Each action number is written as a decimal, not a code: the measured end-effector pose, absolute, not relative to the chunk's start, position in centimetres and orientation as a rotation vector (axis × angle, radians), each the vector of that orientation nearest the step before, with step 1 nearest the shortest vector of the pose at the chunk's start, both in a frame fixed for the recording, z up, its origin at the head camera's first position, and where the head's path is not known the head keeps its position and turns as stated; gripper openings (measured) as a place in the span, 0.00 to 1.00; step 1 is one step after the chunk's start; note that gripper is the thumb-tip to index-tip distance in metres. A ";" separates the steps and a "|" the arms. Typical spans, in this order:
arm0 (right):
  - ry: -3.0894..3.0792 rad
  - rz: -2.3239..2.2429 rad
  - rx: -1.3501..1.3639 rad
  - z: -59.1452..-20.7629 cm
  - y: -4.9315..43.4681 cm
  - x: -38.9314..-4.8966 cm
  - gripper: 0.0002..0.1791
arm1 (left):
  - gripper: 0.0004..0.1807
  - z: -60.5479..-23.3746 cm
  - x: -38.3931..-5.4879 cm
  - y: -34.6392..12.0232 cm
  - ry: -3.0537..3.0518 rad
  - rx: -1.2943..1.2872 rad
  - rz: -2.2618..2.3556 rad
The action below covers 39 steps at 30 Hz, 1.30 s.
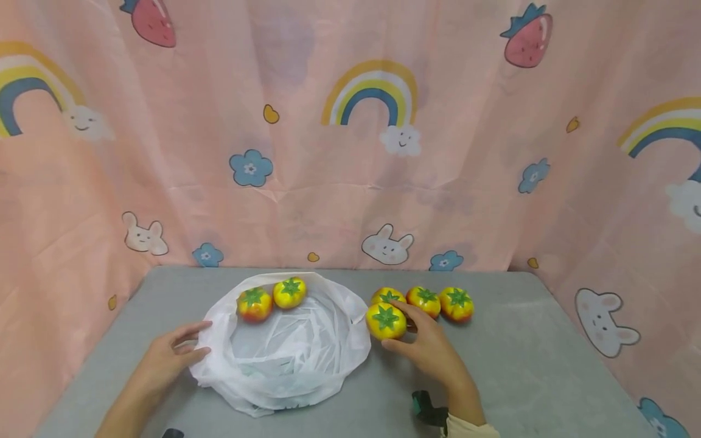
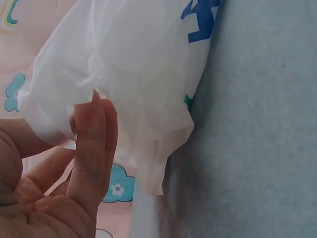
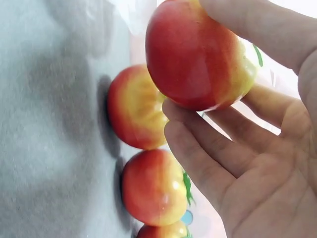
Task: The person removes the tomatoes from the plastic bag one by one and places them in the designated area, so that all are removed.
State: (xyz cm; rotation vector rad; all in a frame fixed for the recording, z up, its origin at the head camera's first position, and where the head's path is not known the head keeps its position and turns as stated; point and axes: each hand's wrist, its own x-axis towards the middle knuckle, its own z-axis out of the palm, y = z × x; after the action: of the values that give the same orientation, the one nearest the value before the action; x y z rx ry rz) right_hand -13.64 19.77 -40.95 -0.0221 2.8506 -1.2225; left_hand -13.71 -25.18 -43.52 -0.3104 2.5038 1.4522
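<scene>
A white plastic bag lies spread with its mouth upward on the grey table. Inside its rim, toward the back, are two yellow-red tomatoes with green star-shaped tops, a left one and a right one. My left hand pinches the bag's left edge, the plastic passing between thumb and fingers. Another tomato is held between the thumb and fingertips of my right hand, lifted just right of the bag. Behind that hand stand three more tomatoes in a row, the leftmost partly hidden.
The grey table ends at a pink patterned curtain along the back and sides. A dark strap-like piece sits by my right wrist, and a dark tip shows by my left.
</scene>
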 end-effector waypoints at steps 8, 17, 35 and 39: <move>2.851 -1.191 -0.035 -41.2 20.7 -13.7 0.42 | 0.37 -43.5 -13.7 -25.3 2.476 -0.302 1.483; 2.822 -1.160 -0.080 -42.0 21.8 -13.9 0.41 | 0.37 -43.6 -13.9 -25.2 2.480 -0.335 1.449; 2.721 -1.231 0.045 -43.6 22.3 -14.2 0.40 | 0.37 -43.4 -13.8 -25.2 2.508 -0.345 1.421; 2.742 -1.201 0.051 -43.6 22.4 -14.3 0.39 | 0.38 -43.3 -13.8 -25.3 2.503 -0.362 1.417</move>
State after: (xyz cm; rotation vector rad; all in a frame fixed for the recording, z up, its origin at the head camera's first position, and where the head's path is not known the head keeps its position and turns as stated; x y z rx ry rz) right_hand -14.26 22.40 -43.63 0.0510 2.7421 -1.2013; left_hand -13.82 -25.28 -43.34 -0.3620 2.5034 1.4171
